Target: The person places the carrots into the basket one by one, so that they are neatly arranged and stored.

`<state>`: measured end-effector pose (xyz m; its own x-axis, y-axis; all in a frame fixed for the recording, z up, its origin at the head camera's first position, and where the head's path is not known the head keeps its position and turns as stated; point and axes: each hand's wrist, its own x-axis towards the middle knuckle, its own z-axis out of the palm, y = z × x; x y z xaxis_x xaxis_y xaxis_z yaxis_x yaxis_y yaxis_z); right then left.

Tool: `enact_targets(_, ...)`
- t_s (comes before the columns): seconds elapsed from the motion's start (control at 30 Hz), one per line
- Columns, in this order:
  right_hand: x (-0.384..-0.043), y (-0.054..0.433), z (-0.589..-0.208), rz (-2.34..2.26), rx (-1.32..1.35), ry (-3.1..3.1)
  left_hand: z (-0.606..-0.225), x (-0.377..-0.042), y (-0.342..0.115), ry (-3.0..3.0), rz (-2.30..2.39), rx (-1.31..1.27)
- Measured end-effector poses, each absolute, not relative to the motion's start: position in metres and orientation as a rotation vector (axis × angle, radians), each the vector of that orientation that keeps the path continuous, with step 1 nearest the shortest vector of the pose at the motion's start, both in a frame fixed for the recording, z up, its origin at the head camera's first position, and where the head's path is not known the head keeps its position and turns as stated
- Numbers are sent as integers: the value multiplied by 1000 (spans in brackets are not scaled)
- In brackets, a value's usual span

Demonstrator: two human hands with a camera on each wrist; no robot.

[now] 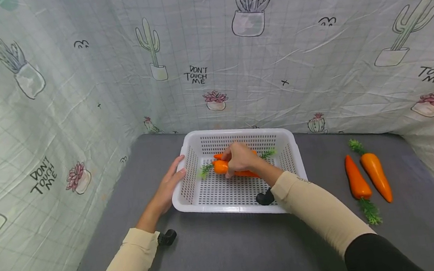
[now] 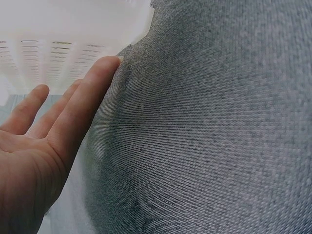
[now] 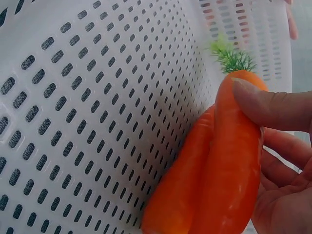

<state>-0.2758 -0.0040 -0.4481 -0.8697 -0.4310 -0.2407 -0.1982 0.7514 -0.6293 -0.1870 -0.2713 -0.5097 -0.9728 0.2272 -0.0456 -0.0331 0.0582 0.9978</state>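
Observation:
A white perforated plastic basket (image 1: 226, 210) stands on the grey surface. My left hand (image 1: 169, 187) rests its extended fingers against the basket's left side; in the left wrist view the fingers (image 2: 78, 109) lie straight along the wall. Inside the basket, my right hand (image 1: 241, 157) pinches an orange carrot (image 3: 233, 161) near its thick top, thumb on one side. That carrot's green leaves (image 1: 206, 170) point left. Beside and partly beneath it lies another carrot (image 3: 174, 195), its leafy end (image 1: 269, 153) to the right in the head view.
Two more carrots lie on the grey cloth right of the basket: one (image 1: 357, 179) with leaves toward me, one (image 1: 376, 174) with leaves pointing away. A printed cactus curtain (image 1: 300, 89) hangs behind and along the sides. Black wrist-camera mounts (image 1: 167, 237) jut from both sleeves.

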Motion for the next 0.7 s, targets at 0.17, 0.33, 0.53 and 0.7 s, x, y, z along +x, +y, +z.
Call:
enact_targets(0.17, -276, -3, -449, -909, -473, 2556, -510, -188, -271, 2155, 2010, 198)
enact_targets(0.33, -278, -1, -451, -972, -449, 2531, -509, -189, -272, 2151, 2015, 199)
enact_targets(0.53, -280, -1, -453, -925, -489, 2544, -507, -189, -271, 2145, 2013, 190)
enact_targets(0.7, -281, 0, -454, -896, -508, 2535, -507, -188, -270, 2142, 2008, 186)
